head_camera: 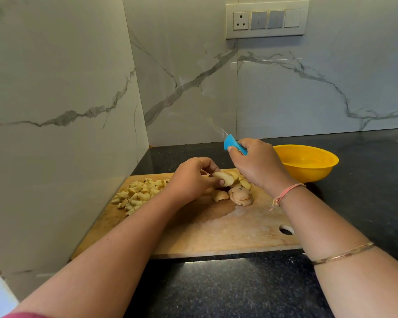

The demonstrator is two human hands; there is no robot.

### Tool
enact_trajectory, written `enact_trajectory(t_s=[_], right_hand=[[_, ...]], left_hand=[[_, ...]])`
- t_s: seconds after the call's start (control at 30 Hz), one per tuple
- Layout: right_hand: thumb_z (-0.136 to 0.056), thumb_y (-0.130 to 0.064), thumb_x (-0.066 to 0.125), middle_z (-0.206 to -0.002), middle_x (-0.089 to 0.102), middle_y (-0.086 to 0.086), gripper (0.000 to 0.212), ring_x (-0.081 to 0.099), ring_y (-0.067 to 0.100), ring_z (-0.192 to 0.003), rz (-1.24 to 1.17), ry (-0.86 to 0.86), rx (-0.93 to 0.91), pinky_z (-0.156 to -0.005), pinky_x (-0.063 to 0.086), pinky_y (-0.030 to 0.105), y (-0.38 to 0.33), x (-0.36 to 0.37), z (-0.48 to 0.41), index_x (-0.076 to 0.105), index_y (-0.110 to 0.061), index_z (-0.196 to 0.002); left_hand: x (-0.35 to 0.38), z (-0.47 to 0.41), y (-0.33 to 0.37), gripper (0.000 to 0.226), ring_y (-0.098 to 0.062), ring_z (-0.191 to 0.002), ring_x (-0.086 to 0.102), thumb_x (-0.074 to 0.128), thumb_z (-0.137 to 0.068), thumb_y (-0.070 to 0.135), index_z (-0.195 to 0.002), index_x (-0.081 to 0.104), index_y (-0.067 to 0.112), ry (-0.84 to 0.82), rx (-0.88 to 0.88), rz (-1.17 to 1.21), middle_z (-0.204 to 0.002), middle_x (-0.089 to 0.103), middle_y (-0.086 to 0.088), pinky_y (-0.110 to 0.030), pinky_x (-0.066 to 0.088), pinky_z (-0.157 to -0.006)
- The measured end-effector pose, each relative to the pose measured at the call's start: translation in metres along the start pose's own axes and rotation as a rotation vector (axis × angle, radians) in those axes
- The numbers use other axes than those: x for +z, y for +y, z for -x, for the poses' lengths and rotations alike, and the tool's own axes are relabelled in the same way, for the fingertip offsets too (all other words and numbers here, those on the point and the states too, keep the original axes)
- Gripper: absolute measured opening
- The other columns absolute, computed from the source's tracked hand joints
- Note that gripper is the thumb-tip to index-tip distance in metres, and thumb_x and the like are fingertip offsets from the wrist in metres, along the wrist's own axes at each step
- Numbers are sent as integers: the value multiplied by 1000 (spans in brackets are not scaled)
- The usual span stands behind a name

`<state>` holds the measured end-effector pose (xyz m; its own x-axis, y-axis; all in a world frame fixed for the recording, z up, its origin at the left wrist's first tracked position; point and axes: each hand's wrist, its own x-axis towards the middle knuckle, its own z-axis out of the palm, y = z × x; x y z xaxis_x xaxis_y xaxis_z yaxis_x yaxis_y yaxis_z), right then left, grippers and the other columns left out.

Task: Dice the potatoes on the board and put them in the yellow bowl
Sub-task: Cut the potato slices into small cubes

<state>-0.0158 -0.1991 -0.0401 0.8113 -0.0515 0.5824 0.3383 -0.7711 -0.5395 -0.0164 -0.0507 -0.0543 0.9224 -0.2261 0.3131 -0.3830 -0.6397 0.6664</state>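
A wooden chopping board [216,230] lies on the dark speckled worktop [239,290], set into the corner where two marble-patterned walls meet. The left hand [191,177] pinches a potato slice [223,177] between thumb and fingertips, lifted just above the board. The right hand [257,164] is wrapped round the blue handle of a knife [233,145], the blade (thin and blurred against the wall) pointing up and away to the left, clear of the board. Below the two hands sit more potato pieces: a rounded half [241,195] with its skin side up, a smaller chunk [220,195] just beside it, and a few slices partly hidden behind the right wrist. A heap of diced potato [137,193] lies at the board's far left end, well apart from the uncut pieces. The yellow bowl [308,162] stands on the worktop behind the board's right side, near the right hand; whether it holds anything I cannot tell. A thread band and a thin bangle circle the right forearm. A switch panel [267,19] is fixed to the wall above.
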Motion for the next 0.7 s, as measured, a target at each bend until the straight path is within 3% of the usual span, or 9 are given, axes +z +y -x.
enact_trajectory(t_s=[0.13,0.23,0.3,0.4,0.57,0.7], right_hand=[[-99,-32,42,-78,57,3,25,51,8,-57,-131,-86,42,-43,39,15,-5,-2,1,56,-14,-110],[-100,-31,39,-67,55,2,17,48,6,-40,-280,-168,94,-33,35,13,-10,-3,1,49,-18,-105],[-101,-29,38,-65,57,4,17,49,8,-40,-365,-225,136,-35,39,17,-13,-2,1,48,-17,-107],[-101,-27,37,-68,58,8,19,52,15,-48,-470,-282,206,-40,44,22,-16,-1,2,47,-14,-112],[-101,-25,40,-71,57,9,25,52,16,-52,-558,-333,308,-42,46,22,-15,-2,2,46,-10,-120],[-100,-26,40,-70,55,8,25,48,13,-50,-548,-377,317,-39,39,20,-16,-2,4,46,-13,-121]], left_hand=[[-7,1,2,11,-15,-87,64,65,-89,17,-89,57,26,34,-48,245,-94,67,0,-33,54,-83],[-10,1,4,14,-12,-83,66,62,-90,13,-97,55,23,37,-104,436,-101,65,-3,-24,56,-75],[-10,0,3,22,-10,-82,63,66,-87,11,-103,55,21,91,-100,433,-99,62,0,-20,55,-73],[-10,-3,2,31,-11,-89,61,73,-81,13,-105,55,20,185,-109,410,-99,62,2,-24,53,-82],[-16,-5,-3,17,-11,-83,57,71,-83,14,-91,58,21,262,-165,507,-90,61,2,-26,52,-77],[-18,-5,-6,11,-15,-96,62,63,-89,16,-93,57,24,280,-190,626,-105,62,-1,-21,55,-71]])
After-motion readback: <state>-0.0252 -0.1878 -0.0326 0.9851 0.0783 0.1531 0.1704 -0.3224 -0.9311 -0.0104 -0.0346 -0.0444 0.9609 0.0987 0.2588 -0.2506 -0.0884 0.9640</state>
